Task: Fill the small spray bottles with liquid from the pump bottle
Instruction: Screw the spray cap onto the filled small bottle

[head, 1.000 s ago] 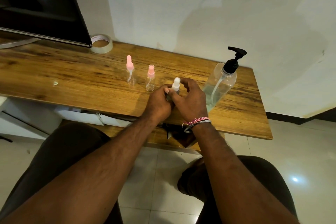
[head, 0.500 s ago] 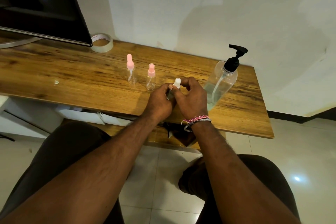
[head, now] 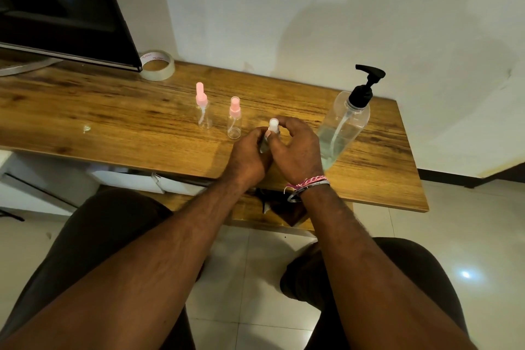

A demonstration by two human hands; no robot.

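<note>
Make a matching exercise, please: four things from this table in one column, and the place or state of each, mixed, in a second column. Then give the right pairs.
Things
1. white-capped spray bottle
2. pump bottle
3. tape roll
4. two pink-capped spray bottles

Places or states
A. beside the monitor, at the back of the table
B. held by left hand and right hand
C. standing free, clear bodies
D. at the right, partly filled

Pairs: 1-B, 2-D, 3-A, 4-C
</note>
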